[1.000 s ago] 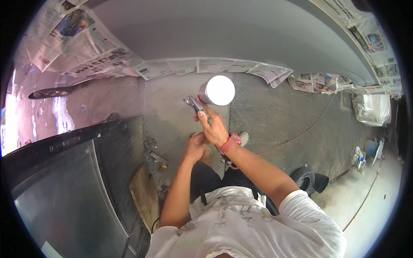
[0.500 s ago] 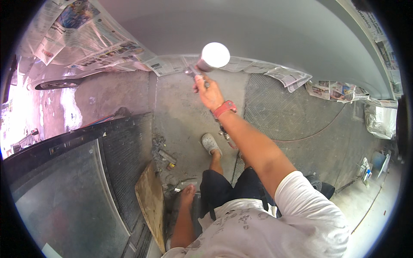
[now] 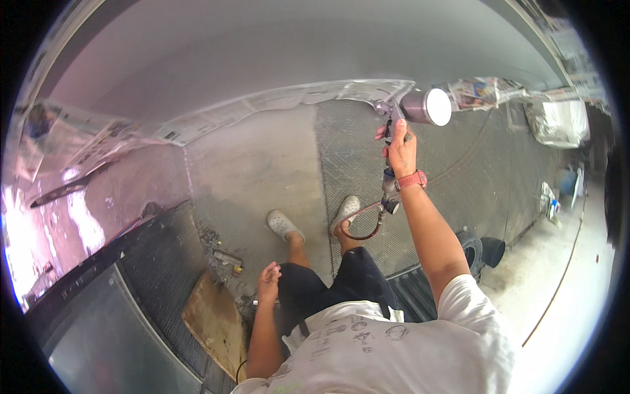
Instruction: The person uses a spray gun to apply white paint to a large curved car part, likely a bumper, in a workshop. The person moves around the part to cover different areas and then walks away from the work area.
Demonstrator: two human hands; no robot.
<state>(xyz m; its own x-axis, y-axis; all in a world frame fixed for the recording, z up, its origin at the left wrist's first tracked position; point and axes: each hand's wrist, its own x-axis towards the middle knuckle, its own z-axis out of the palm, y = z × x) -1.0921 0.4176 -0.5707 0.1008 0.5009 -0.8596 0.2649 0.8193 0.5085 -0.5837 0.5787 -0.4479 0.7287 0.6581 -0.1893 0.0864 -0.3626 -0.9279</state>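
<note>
Spray gun (image 3: 396, 114), one o'clock: rigid, probably top-heavy; hold beneath cup (image 3: 425, 107).
Right hand (image 3: 401, 154): fingers round it.
Left hand (image 3: 268, 284): fingers loose, empty.

Shiny metal spray gun (image 3: 412, 105), smooth grey panel (image 3: 295, 46), crinkled newspaper (image 3: 262, 102), rough concrete floor (image 3: 249, 157), worn wooden board (image 3: 213, 325), cloth shirt (image 3: 387, 348)

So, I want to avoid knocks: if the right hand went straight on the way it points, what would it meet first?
Led by its spray gun, the right hand would probably meet the newspaper edging the grey panel first; depth is unclear, so it might reach the panel itself instead.
</note>
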